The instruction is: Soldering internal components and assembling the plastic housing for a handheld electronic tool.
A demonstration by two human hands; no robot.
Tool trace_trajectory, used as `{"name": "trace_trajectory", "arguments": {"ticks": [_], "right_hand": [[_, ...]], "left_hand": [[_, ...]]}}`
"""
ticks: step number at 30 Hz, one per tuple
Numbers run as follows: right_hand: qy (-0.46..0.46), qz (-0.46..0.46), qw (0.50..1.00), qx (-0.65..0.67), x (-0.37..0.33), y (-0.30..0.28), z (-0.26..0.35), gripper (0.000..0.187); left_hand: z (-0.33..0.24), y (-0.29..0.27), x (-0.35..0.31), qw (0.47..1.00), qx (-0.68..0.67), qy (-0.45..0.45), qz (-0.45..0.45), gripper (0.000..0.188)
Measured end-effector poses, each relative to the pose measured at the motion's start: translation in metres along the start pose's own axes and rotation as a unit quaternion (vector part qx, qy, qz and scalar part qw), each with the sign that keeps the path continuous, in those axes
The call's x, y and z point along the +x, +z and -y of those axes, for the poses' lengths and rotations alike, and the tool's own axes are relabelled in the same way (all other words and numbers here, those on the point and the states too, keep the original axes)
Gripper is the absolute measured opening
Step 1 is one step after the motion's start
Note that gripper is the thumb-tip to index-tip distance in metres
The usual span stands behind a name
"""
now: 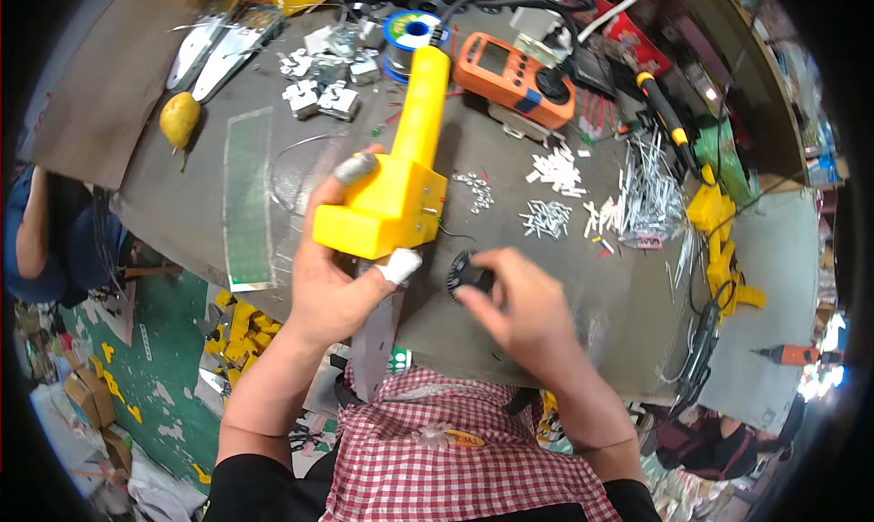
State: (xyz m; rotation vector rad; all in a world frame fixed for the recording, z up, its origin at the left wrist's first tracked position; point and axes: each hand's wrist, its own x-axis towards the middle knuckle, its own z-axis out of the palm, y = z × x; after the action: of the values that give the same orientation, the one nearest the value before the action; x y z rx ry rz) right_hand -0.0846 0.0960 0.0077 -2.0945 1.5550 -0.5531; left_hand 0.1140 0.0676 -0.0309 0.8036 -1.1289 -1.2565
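Note:
My left hand (pixel 330 294) is closed around the boxy end of a yellow plastic tool housing (pixel 390 199). White wrapping covers its thumb, and grey wrapping covers one finger. The housing's long handle points away from me, and a flat grey blade-like piece (pixel 373 344) extends from it towards my apron. Small screws and a thin dark wire show on the housing's right side. Just right of it, my right hand (pixel 533 313) pinches a round black knob with a marked rim (pixel 462 274) between thumb and fingers. Knob and housing are apart.
Beyond my hands lie an orange multimeter (pixel 499 71), a solder spool (pixel 410 32) and metal switch-like parts (pixel 319 96). Screws (pixel 546 218), white sleeves (pixel 557 171) and metal pins (pixel 654 190) are piled right. A green strip (pixel 248 199) and yellow fruit (pixel 179 119) lie left.

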Motion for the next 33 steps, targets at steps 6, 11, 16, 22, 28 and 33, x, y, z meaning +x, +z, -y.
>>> {"name": "trace_trajectory", "arguments": {"ticks": [6,11,16,22,28,33], "right_hand": [[-0.063,-0.063,0.979,0.183,0.046,-0.002,0.003,0.034],[-0.082,-0.072,0.971,0.211,0.048,0.012,-0.003,0.036],[-0.021,-0.076,0.940,0.332,0.050,0.009,0.006,0.035],[-0.083,-0.070,0.967,0.230,0.051,0.011,0.000,0.035],[-0.167,-0.108,0.977,0.072,0.046,0.014,0.007,0.035],[-0.287,-0.118,0.950,0.033,0.061,0.017,0.001,0.040]], "left_hand": [[0.001,-0.002,0.000,0.999,0.049,0.015,0.012,0.071],[0.003,-0.006,0.002,0.995,0.079,0.060,0.029,0.064],[-0.008,-0.012,0.004,0.980,0.179,0.065,0.060,0.060],[-0.009,-0.013,0.004,0.982,0.169,0.065,0.044,0.059],[-0.008,-0.008,0.000,0.978,0.188,0.079,0.045,0.055],[-0.003,-0.011,0.001,0.983,0.175,0.060,0.002,0.056]]}}
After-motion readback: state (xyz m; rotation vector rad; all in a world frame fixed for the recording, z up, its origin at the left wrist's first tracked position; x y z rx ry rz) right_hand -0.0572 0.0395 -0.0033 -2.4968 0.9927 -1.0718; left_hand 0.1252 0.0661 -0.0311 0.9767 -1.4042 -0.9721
